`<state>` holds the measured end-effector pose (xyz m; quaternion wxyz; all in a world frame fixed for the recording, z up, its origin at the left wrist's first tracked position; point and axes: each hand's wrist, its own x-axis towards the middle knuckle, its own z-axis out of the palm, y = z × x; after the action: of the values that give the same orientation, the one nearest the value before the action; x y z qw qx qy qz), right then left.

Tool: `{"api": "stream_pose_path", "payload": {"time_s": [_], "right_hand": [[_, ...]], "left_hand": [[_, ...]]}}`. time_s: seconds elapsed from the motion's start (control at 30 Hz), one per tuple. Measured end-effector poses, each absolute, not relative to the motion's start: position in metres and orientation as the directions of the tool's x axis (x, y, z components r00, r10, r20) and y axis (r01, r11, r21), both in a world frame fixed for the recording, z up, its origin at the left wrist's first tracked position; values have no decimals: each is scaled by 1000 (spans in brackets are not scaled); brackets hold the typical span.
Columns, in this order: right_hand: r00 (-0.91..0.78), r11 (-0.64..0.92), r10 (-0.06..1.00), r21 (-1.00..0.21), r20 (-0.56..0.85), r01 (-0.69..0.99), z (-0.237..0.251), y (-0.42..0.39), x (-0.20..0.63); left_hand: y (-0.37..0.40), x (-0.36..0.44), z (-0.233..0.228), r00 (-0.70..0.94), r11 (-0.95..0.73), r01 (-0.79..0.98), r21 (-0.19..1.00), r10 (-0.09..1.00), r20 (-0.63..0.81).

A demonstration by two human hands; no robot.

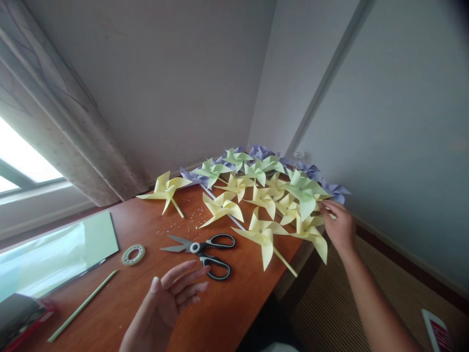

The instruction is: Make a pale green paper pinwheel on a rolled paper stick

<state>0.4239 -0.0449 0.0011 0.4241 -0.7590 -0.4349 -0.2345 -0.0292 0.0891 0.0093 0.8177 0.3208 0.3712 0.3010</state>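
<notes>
My right hand (337,222) is closed in a pinch at the right edge of the pile, on a light green paper pinwheel (302,189); its fingertips are partly hidden by the paper. Yellow pinwheels (262,231) lie just left of it, some with their paper sticks showing. Other green pinwheels (211,171) and purple pinwheels (262,151) are heaped behind them. My left hand (164,298) hovers open and palm up over the table, holding nothing. Just beyond its fingertips lie black-and-grey scissors (200,248) with blades parted.
On the brown table (146,278) are a roll of tape (133,254), a green paper stick (82,306), green sheets (100,234) under a glossy cover, and a dark red box (25,320). Small scraps (188,218) lie scattered. A lone yellow pinwheel (165,189) is near the wall.
</notes>
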Motion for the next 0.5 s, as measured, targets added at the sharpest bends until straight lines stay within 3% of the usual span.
{"api": "stream_pose_path", "payload": {"time_s": [0.17,0.4,0.5], "right_hand": [[497,-362,396,-366,772,857,-14,-53,480],[445,-393,515,-259,733,882,-27,-56,509],[441,-423,516,-229,735,877,-26,-59,505]], "left_hand": [[89,-28,7,542,608,-260,750,735,-407],[92,-28,5,525,605,-255,754,742,-417],[91,-26,6,518,608,-244,755,740,-429]]}}
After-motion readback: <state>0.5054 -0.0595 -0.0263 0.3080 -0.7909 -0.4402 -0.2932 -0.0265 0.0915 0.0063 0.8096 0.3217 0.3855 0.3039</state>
